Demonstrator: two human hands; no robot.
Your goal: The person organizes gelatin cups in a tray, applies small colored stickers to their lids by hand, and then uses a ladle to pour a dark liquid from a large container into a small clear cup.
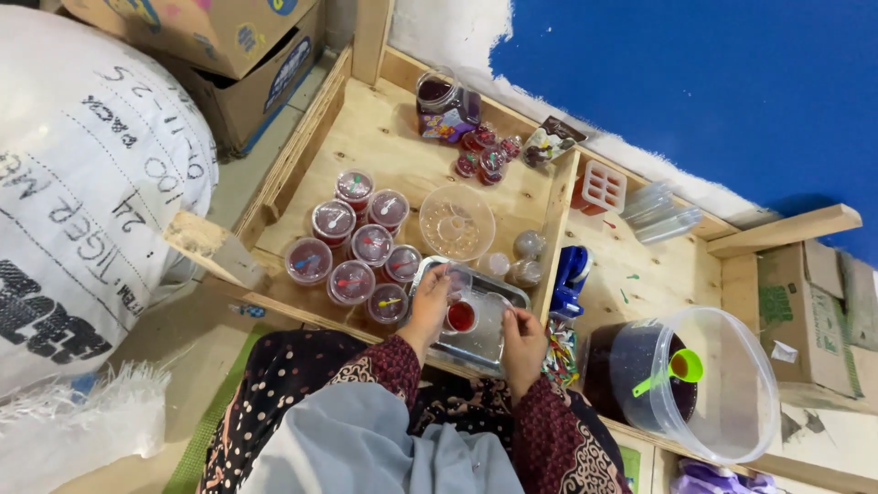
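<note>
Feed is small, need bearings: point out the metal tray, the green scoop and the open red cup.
metal tray (489, 340): head view, bare floor of the tray.
green scoop (686, 366): head view, its round bowl.
open red cup (461, 316): head view, the red filling, beside the left hand (428, 306).

A blue wall (732, 82) with a ragged white patch (457, 32) along its lower edge rises behind a low worktop (384, 137) of pale raw wood with raised rims. To the left, cardboard boxes (229, 55) and a big white woven sack (82, 183) stand on a grey floor (229, 192) under even light.
</note>
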